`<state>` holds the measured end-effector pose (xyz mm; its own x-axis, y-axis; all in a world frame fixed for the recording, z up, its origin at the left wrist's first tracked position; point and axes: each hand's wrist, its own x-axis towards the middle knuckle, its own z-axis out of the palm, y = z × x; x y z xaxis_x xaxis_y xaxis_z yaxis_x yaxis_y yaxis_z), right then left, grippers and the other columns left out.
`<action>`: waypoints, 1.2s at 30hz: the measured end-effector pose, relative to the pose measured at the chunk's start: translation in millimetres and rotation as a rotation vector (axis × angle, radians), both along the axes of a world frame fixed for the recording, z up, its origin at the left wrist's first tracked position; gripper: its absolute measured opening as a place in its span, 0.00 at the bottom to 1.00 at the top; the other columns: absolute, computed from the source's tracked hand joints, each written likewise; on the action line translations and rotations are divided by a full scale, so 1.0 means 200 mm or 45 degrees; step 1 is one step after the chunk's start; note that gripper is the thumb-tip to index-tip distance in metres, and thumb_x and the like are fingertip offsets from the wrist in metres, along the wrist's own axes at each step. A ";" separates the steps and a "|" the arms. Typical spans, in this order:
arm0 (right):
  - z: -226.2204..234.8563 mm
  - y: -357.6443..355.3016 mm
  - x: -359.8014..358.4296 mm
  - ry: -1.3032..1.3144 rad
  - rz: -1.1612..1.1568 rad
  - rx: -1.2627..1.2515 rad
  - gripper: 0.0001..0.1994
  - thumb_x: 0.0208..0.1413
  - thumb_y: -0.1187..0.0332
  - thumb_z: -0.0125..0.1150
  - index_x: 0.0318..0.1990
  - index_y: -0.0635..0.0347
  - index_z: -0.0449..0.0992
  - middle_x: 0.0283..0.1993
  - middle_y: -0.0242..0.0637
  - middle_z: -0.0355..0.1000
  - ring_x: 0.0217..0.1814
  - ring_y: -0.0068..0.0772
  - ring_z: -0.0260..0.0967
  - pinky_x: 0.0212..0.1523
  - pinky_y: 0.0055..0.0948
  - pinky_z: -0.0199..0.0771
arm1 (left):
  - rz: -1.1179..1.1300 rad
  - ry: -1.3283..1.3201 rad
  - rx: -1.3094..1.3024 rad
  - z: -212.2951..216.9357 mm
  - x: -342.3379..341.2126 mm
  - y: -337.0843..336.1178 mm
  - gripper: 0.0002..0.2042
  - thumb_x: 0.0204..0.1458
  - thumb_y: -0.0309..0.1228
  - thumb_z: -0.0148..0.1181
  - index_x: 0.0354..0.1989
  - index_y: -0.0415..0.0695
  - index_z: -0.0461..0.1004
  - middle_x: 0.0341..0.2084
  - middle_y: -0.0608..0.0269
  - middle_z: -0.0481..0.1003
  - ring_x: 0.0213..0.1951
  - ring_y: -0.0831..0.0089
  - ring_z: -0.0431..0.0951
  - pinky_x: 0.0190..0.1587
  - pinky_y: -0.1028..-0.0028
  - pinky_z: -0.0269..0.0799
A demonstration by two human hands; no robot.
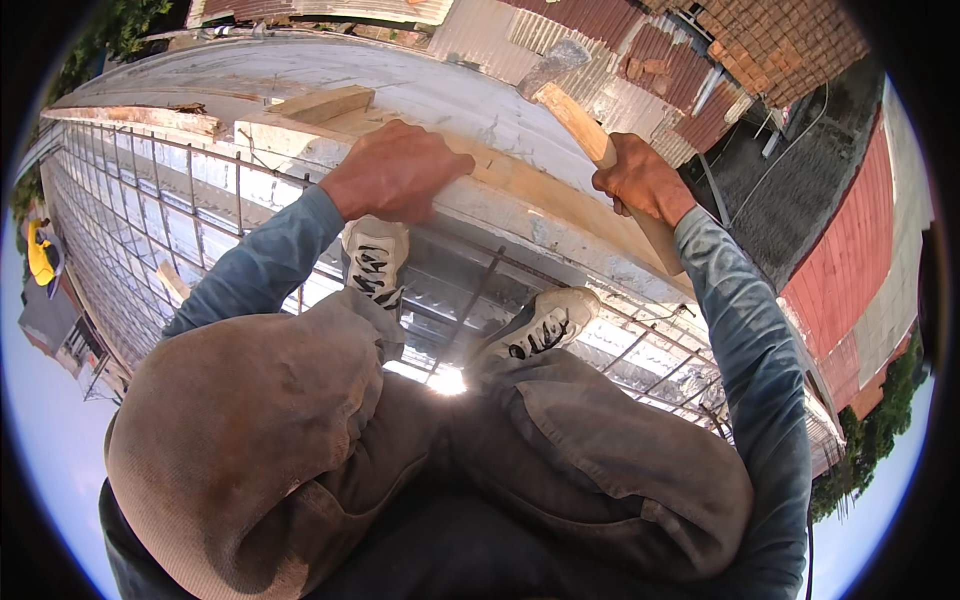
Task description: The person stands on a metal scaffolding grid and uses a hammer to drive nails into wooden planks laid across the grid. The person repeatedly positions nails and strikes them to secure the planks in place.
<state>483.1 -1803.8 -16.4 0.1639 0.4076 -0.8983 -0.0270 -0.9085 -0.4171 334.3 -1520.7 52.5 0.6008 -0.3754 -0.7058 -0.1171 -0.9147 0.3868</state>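
My right hand is wrapped round the pale wooden handle of a hammer. The hammer's blurred grey head points up and away, and the handle's butt sticks out below my fist. Lower and to the left, my left hand is closed over a long wooden board on the outer edge. Its fingertips are turned away, so whatever they may pinch is hidden. A short wood block lies just beyond my left hand.
Steel reinforcing mesh spans the left side and runs beneath my shoes. Past the board's edge are rusty corrugated roofs and a tiled roof. A person in yellow is at the far left.
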 end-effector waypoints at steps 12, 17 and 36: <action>0.37 -0.29 0.34 -0.393 -0.225 0.083 0.15 0.52 0.72 0.68 0.46 0.72 0.77 0.23 0.35 0.73 0.17 0.24 0.71 0.19 0.28 0.73 | 0.053 0.332 -0.267 -0.05 0.10 0.08 0.36 0.45 0.51 0.78 0.59 0.41 0.76 0.48 0.48 0.82 0.54 0.48 0.81 0.57 0.52 0.75; 0.59 -0.61 0.34 -0.525 -0.670 0.191 0.15 0.51 0.71 0.69 0.44 0.71 0.77 0.23 0.33 0.72 0.17 0.21 0.70 0.20 0.25 0.71 | -0.077 0.414 -0.427 -0.02 0.23 0.02 0.40 0.46 0.54 0.77 0.63 0.40 0.74 0.55 0.45 0.79 0.60 0.48 0.78 0.62 0.52 0.73; 0.76 -0.66 0.28 -0.623 -0.885 0.364 0.15 0.55 0.68 0.68 0.46 0.68 0.77 0.23 0.32 0.70 0.19 0.20 0.68 0.22 0.23 0.69 | -0.090 0.044 -0.178 0.00 0.08 -0.14 0.26 0.41 0.31 0.73 0.53 0.41 0.79 0.39 0.48 0.84 0.45 0.46 0.83 0.47 0.51 0.78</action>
